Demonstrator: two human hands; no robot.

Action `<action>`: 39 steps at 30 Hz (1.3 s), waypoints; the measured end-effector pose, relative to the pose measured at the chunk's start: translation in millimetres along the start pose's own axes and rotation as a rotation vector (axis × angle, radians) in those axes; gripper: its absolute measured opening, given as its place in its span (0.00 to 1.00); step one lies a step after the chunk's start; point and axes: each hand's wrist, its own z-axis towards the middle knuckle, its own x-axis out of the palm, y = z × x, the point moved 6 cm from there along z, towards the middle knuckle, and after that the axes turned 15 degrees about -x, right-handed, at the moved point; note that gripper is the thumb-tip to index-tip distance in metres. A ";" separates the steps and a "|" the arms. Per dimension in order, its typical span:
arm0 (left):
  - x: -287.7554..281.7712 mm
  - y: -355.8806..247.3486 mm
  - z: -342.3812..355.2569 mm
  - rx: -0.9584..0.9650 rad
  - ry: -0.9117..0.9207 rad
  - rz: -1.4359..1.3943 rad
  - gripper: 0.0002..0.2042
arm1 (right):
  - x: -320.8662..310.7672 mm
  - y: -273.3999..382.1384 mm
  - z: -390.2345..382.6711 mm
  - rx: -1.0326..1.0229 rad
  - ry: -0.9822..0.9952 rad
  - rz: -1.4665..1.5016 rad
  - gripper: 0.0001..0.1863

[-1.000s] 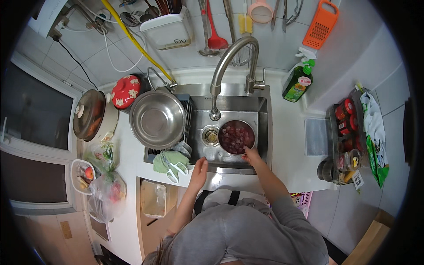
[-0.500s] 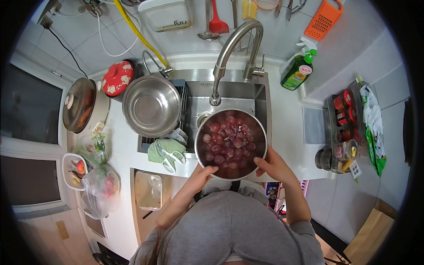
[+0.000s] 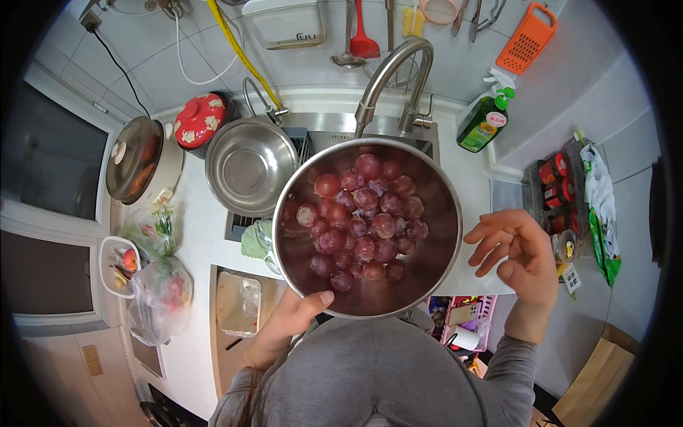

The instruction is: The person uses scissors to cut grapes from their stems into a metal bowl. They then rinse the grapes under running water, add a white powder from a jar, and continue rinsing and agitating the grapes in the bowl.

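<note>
A round steel bowl [image 3: 434,267] full of red-purple grapes [image 3: 363,224] is raised close under the camera, in front of the sink and the curved steel tap [image 3: 391,71]. My left hand [image 3: 288,320] grips the bowl's near left rim, thumb on the edge. My right hand [image 3: 516,252] hovers just right of the bowl, fingers apart, holding nothing and not touching it.
An empty steel bowl [image 3: 249,167] sits left of the sink, beside a red lidded pot [image 3: 200,119] and a pan with a lid [image 3: 135,160]. A green soap bottle [image 3: 484,121] stands at the right. Plastic bags [image 3: 160,299] lie on the left counter. Utensils hang on the wall.
The bowl of grapes has come up out of the sink toward the camera. My right hand has let go of its rim and moved off to the right; my left hand still holds it.
</note>
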 end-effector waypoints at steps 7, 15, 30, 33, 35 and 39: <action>12.2 -5.6 -3.3 0.000 0.105 -0.018 0.32 | 51.9 33.9 33.8 -0.412 0.361 -0.720 0.24; 26.5 -2.4 3.7 -0.068 0.102 0.241 0.32 | 89.5 -43.6 57.7 -0.101 0.549 -0.751 0.42; 23.4 6.7 4.3 -0.112 0.043 0.095 0.34 | 90.4 -97.0 48.0 0.677 0.332 0.761 0.18; 21.4 3.9 2.4 -0.190 0.076 0.026 0.36 | 90.5 -90.7 50.9 0.631 0.341 0.818 0.18; 21.4 5.3 1.3 -0.188 0.090 0.000 0.35 | 90.7 -83.9 53.5 0.619 0.341 0.826 0.18; 21.7 3.1 -0.4 -0.144 0.109 0.000 0.34 | 90.1 -73.2 55.9 0.596 0.343 0.822 0.19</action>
